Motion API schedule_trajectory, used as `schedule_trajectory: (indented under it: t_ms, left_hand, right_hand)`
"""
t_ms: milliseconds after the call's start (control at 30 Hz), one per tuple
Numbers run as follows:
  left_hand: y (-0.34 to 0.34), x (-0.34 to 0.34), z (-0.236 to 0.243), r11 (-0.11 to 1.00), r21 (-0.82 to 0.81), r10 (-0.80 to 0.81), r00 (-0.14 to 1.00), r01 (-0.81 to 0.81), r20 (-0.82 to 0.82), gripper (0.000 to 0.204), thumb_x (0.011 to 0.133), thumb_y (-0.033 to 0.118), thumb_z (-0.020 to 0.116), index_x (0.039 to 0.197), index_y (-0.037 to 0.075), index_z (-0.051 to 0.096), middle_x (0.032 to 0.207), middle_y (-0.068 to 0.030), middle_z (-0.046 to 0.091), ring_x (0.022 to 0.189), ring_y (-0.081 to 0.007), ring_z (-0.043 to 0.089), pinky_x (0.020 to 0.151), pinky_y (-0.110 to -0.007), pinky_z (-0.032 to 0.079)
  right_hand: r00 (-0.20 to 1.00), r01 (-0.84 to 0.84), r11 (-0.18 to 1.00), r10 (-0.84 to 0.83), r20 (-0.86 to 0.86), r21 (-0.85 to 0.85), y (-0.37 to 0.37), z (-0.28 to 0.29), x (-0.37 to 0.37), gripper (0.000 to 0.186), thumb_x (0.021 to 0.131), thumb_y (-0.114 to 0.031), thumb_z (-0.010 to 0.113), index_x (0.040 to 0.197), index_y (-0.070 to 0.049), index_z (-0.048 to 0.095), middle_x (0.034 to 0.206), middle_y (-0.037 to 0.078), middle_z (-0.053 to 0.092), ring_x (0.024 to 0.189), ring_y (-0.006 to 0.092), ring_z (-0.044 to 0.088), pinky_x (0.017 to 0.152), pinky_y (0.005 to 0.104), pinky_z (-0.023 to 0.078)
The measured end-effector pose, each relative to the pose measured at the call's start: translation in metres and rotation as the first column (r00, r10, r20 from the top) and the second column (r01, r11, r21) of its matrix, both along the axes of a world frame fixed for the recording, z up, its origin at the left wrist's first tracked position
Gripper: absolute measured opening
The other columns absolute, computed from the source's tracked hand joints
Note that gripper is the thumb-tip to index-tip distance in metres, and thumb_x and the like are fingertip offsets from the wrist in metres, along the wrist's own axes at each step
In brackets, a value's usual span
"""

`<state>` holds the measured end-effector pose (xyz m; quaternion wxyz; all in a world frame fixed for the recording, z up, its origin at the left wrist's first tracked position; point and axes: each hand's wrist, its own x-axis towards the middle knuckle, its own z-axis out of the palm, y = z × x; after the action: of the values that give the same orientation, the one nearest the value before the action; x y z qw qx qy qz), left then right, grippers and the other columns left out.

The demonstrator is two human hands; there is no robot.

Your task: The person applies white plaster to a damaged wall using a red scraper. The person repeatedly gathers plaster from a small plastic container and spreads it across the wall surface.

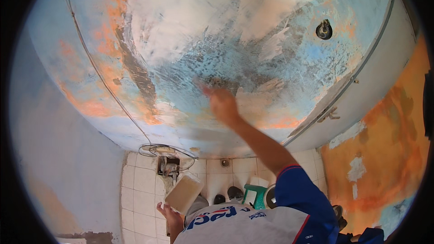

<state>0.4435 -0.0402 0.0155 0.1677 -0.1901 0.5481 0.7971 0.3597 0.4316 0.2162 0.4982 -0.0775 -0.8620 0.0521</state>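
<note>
My right arm reaches up to a large wall [190, 58] patched with white filler over blue and orange paint and bare grey areas. At the wall, my right hand [224, 104] is closed, with a blurred reddish shape at its fingers that I cannot make out. Down at the lower left, my left hand [172, 217] grips the edge of a shallow rectangular tray [183, 194]. The tray is pale cream and tilted, close to my body.
A thin cable [92, 61] runs down the wall to coiled wires over an open box [168, 165]. Another wire hole [324, 30] is at upper right. On the tiled floor [140, 190] stand a green container [257, 194] and a round bucket [271, 196]. An orange wall [375, 149] flanks the right.
</note>
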Motion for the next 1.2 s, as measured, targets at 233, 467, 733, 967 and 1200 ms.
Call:
schedule_trajectory:
  t_ms: [233,467,733,967,1200]
  left_hand:
    - [-0.012,0.026,0.005,0.998,0.033,0.048,0.999,-0.048,0.008,0.050,0.096,0.034,0.057,0.134,0.022,0.027,0.129,-0.0130,0.051,0.117,-0.0275,0.052,0.088,-0.041,0.048]
    - [-0.008,0.008,0.008,0.983,0.165,0.096,0.988,-0.076,-0.119,0.048,0.095,0.028,0.061,0.131,0.021,0.029,0.124,-0.0153,0.052,0.115,-0.0266,0.052,0.090,-0.040,0.048]
    - [-0.013,-0.020,-0.018,0.992,0.127,-0.002,0.996,0.013,-0.088,0.048,0.095,0.028,0.061,0.131,0.022,0.030,0.127,-0.0122,0.050,0.116,-0.0260,0.050,0.093,-0.042,0.047]
    - [0.047,-0.093,0.008,0.969,0.064,-0.230,0.966,0.238,-0.116,0.062,0.097,0.026,0.059,0.148,0.021,0.024,0.144,-0.0112,0.045,0.135,-0.0229,0.042,0.110,-0.045,0.037]
    - [0.091,-0.145,0.124,0.865,0.183,-0.258,0.728,0.467,-0.636,0.069,0.078,0.014,0.072,0.133,0.014,0.030,0.129,-0.0107,0.048,0.115,-0.0215,0.049,0.093,-0.038,0.047]
  right_hand:
    - [0.580,0.667,0.719,-0.337,-0.742,0.195,0.092,0.316,0.070,0.022,0.090,-0.008,0.064,0.110,-0.008,0.073,0.089,0.007,0.065,0.088,0.0290,0.059,0.073,0.0422,0.045]
    - [0.732,0.616,0.670,-0.681,0.014,0.413,0.025,0.095,-0.028,0.047,0.101,-0.022,0.049,0.146,-0.011,0.040,0.114,0.017,0.058,0.101,0.0359,0.060,0.082,0.0588,0.043]
    - [0.900,0.212,0.943,-0.085,0.428,-0.258,-0.112,-0.137,0.065,0.021,0.092,-0.017,0.061,0.109,-0.008,0.070,0.094,0.009,0.065,0.090,0.0261,0.063,0.078,0.0450,0.050]
    - [0.950,-0.309,0.227,0.035,-0.310,-0.924,-0.117,-0.061,0.150,0.028,0.097,-0.021,0.068,0.111,0.003,0.069,0.095,0.002,0.070,0.083,0.0073,0.061,0.077,0.0260,0.051]
    - [0.921,-0.177,0.831,0.329,0.209,-0.527,-0.199,0.064,0.156,0.017,0.092,0.001,0.061,0.107,-0.004,0.067,0.103,0.012,0.073,0.095,0.0265,0.071,0.084,0.0357,0.055]
